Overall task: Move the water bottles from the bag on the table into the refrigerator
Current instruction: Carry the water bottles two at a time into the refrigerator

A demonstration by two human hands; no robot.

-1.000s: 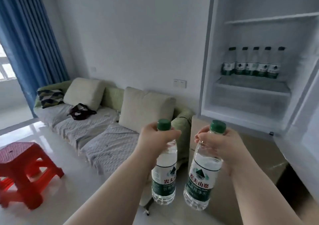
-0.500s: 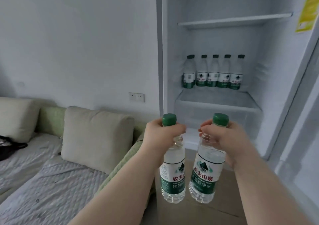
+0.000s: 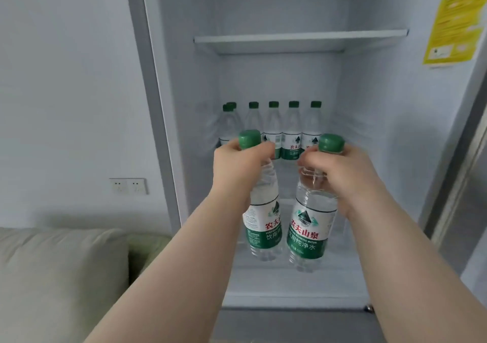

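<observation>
My left hand grips the neck of a clear water bottle with a green cap and a green and white label. My right hand holds a second bottle of the same kind by its neck. Both bottles hang upright, side by side, in front of the open refrigerator. Several matching bottles stand in a row at the back of the middle shelf, partly hidden behind my hands. The bag and the table are out of view.
An upper shelf crosses the refrigerator above the bottle row. A yellow sticker is on the right inner wall. To the left are a white wall with sockets and a beige sofa cushion.
I have turned right and come closer to the refrigerator, which now fills the view. Both hands have risen with their bottles toward the middle shelf. The red stool and most of the sofa left the frame.
</observation>
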